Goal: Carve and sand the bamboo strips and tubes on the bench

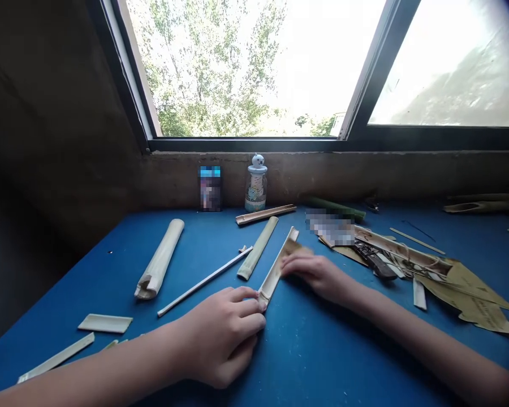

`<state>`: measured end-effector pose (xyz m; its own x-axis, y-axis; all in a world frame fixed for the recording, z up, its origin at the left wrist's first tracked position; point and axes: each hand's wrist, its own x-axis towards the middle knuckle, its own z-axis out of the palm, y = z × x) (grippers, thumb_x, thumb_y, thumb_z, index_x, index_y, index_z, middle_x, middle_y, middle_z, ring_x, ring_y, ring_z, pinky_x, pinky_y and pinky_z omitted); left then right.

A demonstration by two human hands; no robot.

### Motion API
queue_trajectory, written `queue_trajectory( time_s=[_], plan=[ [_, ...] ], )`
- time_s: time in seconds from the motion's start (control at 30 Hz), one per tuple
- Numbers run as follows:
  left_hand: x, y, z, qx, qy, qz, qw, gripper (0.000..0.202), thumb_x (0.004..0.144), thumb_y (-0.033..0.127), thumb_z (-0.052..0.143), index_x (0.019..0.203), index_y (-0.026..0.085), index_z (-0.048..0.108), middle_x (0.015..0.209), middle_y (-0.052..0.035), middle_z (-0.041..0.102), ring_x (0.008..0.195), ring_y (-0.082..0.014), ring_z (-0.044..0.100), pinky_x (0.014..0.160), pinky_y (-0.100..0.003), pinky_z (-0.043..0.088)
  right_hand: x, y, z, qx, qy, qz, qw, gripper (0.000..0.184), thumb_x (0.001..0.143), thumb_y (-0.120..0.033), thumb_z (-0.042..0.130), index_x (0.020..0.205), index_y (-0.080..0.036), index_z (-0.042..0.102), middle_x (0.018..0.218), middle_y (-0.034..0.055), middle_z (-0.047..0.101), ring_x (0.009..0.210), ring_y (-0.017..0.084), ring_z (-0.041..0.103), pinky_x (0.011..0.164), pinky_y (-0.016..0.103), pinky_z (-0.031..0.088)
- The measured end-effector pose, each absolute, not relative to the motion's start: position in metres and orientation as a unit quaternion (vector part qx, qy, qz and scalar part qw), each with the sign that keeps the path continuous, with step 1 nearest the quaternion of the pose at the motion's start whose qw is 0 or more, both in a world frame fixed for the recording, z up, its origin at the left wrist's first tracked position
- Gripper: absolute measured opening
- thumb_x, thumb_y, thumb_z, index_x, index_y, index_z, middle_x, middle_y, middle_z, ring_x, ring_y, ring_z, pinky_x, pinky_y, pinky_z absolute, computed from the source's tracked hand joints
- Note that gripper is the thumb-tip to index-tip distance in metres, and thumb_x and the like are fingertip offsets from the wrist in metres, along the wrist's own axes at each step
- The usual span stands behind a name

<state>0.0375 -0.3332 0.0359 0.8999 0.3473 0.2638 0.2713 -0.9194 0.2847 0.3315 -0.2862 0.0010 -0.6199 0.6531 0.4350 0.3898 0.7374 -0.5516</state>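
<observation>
Noted from my remote station: the left hand is clamped on the near end of a split bamboo strip, lying on the blue desk. The right hand sits against a tan scrap at the far end, grip undetermined. Risk: a slip could drive the strip's sharp edge into either hand.

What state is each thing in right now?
left hand, curled around near end of split bamboo strip
right hand, resting on the strip's far end
bamboo tube, lying flat, near end ragged
bottle, upright, lid on
dried bamboo husk, lying flat
</observation>
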Motion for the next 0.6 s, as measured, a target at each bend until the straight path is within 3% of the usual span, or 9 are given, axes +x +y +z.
queue_trajectory(
  time_s=[0.13, 0.2, 0.33, 0.43, 0.6],
  plan=[
    [0.037, -0.347, 0.039, 0.969, 0.161, 0.15, 0.114, 0.008, 0.094, 0.025, 0.056, 0.09, 0.022, 0.062, 0.097, -0.0045, 0.073, 0.09, -0.0218, 0.065, 0.092, -0.039, 0.058, 0.312, -0.314, 0.009, -0.223, -0.888, 0.299, 0.271, 0.036, 0.11, -0.011, 0.046, 0.111, -0.021, 0.08, 0.12, 0.0098, 0.081, 0.121, 0.018, 0.076, 0.107, 0.029, 0.059],
    [0.037, -0.351, 0.039, 0.97, 0.177, 0.14, 0.09, 0.012, 0.098, 0.028, 0.054, 0.099, 0.022, 0.064, 0.1, -0.0034, 0.073, 0.089, -0.0218, 0.064, 0.083, -0.038, 0.057, 0.307, -0.317, 0.011, -0.22, -0.882, 0.313, 0.276, 0.033, 0.111, -0.013, 0.048, 0.111, -0.02, 0.081, 0.118, 0.0103, 0.082, 0.121, 0.018, 0.076, 0.107, 0.029, 0.059],
    [0.038, -0.354, 0.03, 0.97, 0.199, 0.138, 0.005, 0.036, 0.104, 0.025, 0.047, 0.135, 0.013, 0.062, 0.118, -0.0105, 0.074, 0.102, -0.027, 0.066, 0.088, -0.042, 0.056, 0.309, -0.308, 0.014, -0.252, -0.856, 0.346, 0.291, 0.024, 0.111, -0.027, 0.059, 0.11, -0.022, 0.082, 0.115, 0.0091, 0.084, 0.121, 0.021, 0.077, 0.111, 0.035, 0.058],
    [0.04, -0.356, 0.022, 0.965, 0.213, 0.149, -0.023, 0.038, 0.104, 0.026, 0.047, 0.133, 0.01, 0.066, 0.122, -0.0139, 0.073, 0.107, -0.0306, 0.065, 0.095, -0.044, 0.056, 0.318, -0.295, 0.011, -0.218, -0.859, 0.377, 0.269, 0.028, 0.112, -0.031, 0.056, 0.113, -0.022, 0.082, 0.119, 0.0089, 0.083, 0.12, 0.02, 0.077, 0.112, 0.035, 0.058],
    [0.042, -0.36, 0.016, 0.961, 0.22, 0.161, -0.052, 0.039, 0.106, 0.027, 0.047, 0.13, 0.009, 0.07, 0.129, -0.014, 0.075, 0.119, -0.034, 0.066, 0.097, -0.046, 0.058, 0.337, -0.276, 0.001, -0.282, -0.881, 0.21, 0.317, 0.035, 0.113, -0.033, 0.051, 0.112, -0.02, 0.084, 0.119, 0.0149, 0.084, 0.121, 0.024, 0.078, 0.11, 0.042, 0.062]
  ],
)
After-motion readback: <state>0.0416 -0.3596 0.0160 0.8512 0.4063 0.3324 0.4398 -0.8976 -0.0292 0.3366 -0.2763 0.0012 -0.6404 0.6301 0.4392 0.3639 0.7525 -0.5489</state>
